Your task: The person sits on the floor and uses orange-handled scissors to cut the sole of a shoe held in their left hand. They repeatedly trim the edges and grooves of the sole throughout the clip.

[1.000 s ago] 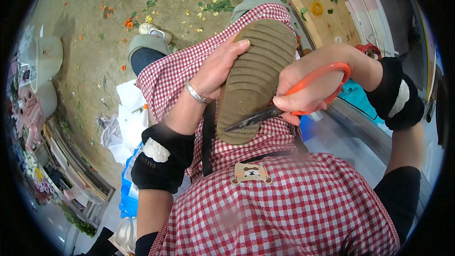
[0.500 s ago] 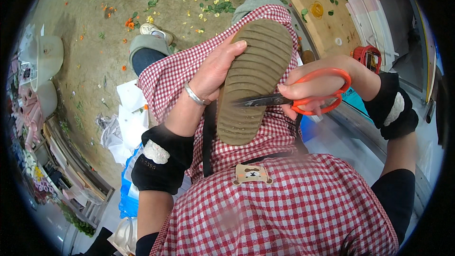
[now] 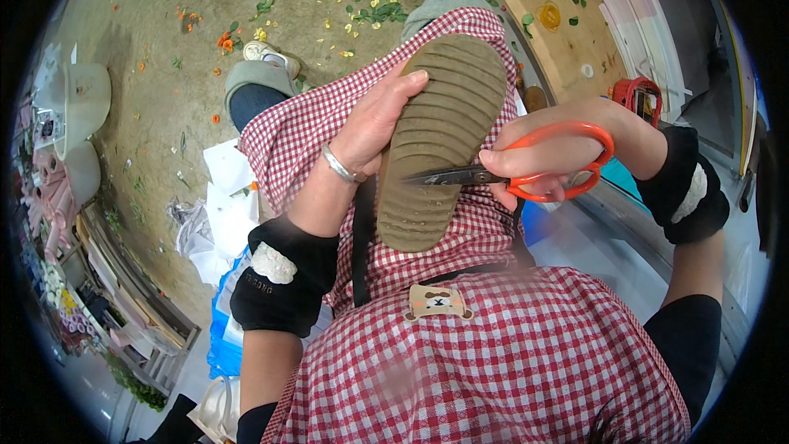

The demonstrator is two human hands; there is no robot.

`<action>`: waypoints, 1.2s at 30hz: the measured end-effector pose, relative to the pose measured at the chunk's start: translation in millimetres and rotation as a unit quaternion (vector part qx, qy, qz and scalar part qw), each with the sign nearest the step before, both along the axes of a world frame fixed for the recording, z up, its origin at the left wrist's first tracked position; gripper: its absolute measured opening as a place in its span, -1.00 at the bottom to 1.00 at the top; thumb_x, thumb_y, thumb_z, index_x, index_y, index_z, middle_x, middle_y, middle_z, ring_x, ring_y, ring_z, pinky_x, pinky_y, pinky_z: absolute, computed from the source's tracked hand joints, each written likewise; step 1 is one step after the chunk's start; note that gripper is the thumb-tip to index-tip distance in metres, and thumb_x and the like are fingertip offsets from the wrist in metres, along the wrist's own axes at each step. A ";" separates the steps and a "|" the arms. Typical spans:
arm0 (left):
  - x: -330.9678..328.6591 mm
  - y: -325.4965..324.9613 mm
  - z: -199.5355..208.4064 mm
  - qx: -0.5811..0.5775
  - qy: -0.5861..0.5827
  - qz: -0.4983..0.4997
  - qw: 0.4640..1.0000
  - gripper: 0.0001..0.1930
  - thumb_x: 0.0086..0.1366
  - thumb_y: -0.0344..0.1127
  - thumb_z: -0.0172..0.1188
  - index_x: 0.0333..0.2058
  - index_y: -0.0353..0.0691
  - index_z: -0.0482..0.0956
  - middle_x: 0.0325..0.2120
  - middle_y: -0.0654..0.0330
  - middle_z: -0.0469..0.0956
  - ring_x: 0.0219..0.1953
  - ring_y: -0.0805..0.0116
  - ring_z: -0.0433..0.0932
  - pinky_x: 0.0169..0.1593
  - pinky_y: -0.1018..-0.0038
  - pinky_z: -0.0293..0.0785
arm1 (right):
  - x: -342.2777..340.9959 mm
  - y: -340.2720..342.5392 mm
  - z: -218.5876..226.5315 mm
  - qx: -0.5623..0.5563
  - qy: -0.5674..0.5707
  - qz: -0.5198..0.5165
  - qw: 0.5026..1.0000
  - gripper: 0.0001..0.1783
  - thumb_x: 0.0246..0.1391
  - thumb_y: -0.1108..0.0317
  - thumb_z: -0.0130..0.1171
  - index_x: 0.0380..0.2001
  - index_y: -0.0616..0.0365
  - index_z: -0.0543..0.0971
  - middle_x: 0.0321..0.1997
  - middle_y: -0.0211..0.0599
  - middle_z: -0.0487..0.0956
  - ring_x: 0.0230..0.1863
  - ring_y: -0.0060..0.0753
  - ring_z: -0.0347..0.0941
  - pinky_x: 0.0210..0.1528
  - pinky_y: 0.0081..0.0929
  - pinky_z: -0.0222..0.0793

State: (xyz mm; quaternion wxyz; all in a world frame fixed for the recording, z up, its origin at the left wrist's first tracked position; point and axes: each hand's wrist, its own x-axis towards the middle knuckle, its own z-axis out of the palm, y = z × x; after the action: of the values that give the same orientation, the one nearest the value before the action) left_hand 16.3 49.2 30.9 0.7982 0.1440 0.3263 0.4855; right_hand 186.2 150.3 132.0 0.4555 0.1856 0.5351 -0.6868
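Observation:
A slipper [image 3: 452, 90] lies over my lap with its brown, ridged sole facing up. My left hand [image 3: 380, 115] grips its left edge, thumb pressed on the sole and the other fingers hidden beneath. In my right hand [image 3: 542, 152] is a pair of scissors [image 3: 604, 144] with orange loop handles. The dark blades are together and lie across the lower part of the sole, pointing left, with the tip at the sole's surface. A red-and-white checked apron [image 3: 493, 345] covers my lap under the slipper.
Leaves and petals [image 3: 382, 12] are scattered over the floor. A wooden board [image 3: 563, 29] and stacked paper sheets [image 3: 645, 41] stand at the far right, near a red basket [image 3: 637, 99]. White paper [image 3: 230, 214] lies to my left, and pale tubs [image 3: 86, 107] stand at the left edge.
My right hand and the scissors' handles have shifted slightly to the right. The blades stay across the sole; my left hand and the slipper are nearly still.

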 end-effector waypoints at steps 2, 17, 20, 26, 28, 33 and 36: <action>0.2 0.2 0.3 -0.003 -0.001 -0.001 1.000 -0.54 0.32 -0.18 -0.15 0.09 -0.35 0.17 -0.04 0.01 0.38 -0.07 0.26 0.46 -0.04 0.40 0.45 | -0.1 -0.7 0.8 0.004 -0.002 -0.001 1.000 -0.19 0.15 -0.25 -0.50 -0.54 0.27 0.51 -0.82 -0.45 0.29 -0.75 -0.56 0.29 -0.66 -0.58 0.35; -2.7 -4.9 -13.6 -0.080 -0.016 0.030 0.996 -0.58 0.31 -0.16 -0.14 0.00 -0.36 0.30 -0.14 0.04 0.46 -0.17 0.29 0.50 -0.09 0.43 0.46 | 7.0 -19.6 -11.6 0.037 0.054 -0.068 0.996 -0.29 0.19 -0.12 -0.46 -0.60 0.26 0.47 -0.84 -0.46 0.28 -0.80 -0.54 0.27 -0.68 -0.60 0.27; -4.2 -5.4 -10.3 -0.099 -0.035 0.040 0.994 -0.61 0.30 -0.18 -0.11 -0.01 -0.34 0.32 -0.18 0.10 0.48 -0.22 0.37 0.51 -0.14 0.48 0.47 | 14.7 -28.7 -20.9 0.004 0.045 -0.108 0.993 -0.25 0.19 -0.16 -0.47 -0.59 0.28 0.47 -0.83 -0.49 0.28 -0.78 -0.55 0.29 -0.66 -0.60 0.28; -6.7 -7.3 -15.1 -0.117 -0.057 0.051 0.990 -0.60 0.30 -0.16 -0.11 -0.03 -0.34 0.34 -0.18 0.08 0.48 -0.21 0.35 0.51 -0.13 0.47 0.47 | 28.5 -45.3 -36.5 -0.107 0.023 -0.198 0.974 -0.30 0.22 -0.14 -0.48 -0.45 0.25 0.48 -0.80 -0.56 0.25 -0.74 -0.64 0.19 -0.62 -0.64 0.19; -6.7 -8.1 -16.2 -0.119 -0.059 0.062 0.989 -0.60 0.30 -0.16 -0.12 -0.02 -0.34 0.34 -0.17 0.08 0.48 -0.20 0.34 0.51 -0.12 0.46 0.47 | 34.0 -53.7 -45.7 -0.170 0.023 -0.247 0.954 -0.29 0.22 -0.14 -0.50 -0.43 0.26 0.46 -0.81 -0.57 0.23 -0.76 -0.65 0.15 -0.64 -0.64 0.18; -6.6 -7.9 -16.9 -0.108 -0.060 0.061 0.990 -0.60 0.31 -0.16 -0.12 -0.01 -0.35 0.33 -0.14 0.06 0.47 -0.18 0.33 0.51 -0.10 0.45 0.46 | 39.5 -54.6 -54.1 -0.225 0.054 -0.370 0.900 -0.26 0.21 -0.18 -0.57 -0.39 0.29 0.41 -0.80 -0.58 0.16 -0.79 -0.68 0.10 -0.67 -0.64 0.25; -7.9 -8.9 -17.0 -0.103 -0.062 0.057 0.991 -0.59 0.31 -0.16 -0.12 -0.01 -0.35 0.32 -0.14 0.06 0.46 -0.17 0.32 0.51 -0.10 0.44 0.46 | 37.7 -46.8 -44.6 -0.207 0.050 -0.294 0.932 -0.27 0.21 -0.17 -0.53 -0.37 0.29 0.42 -0.79 -0.55 0.22 -0.77 -0.67 0.14 -0.61 -0.63 0.31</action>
State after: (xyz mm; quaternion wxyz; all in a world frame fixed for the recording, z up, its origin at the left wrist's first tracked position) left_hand 8.3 40.3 13.9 0.7986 0.0121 0.3323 0.5016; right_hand 224.0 103.5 87.4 0.2341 0.2012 0.3246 -0.8941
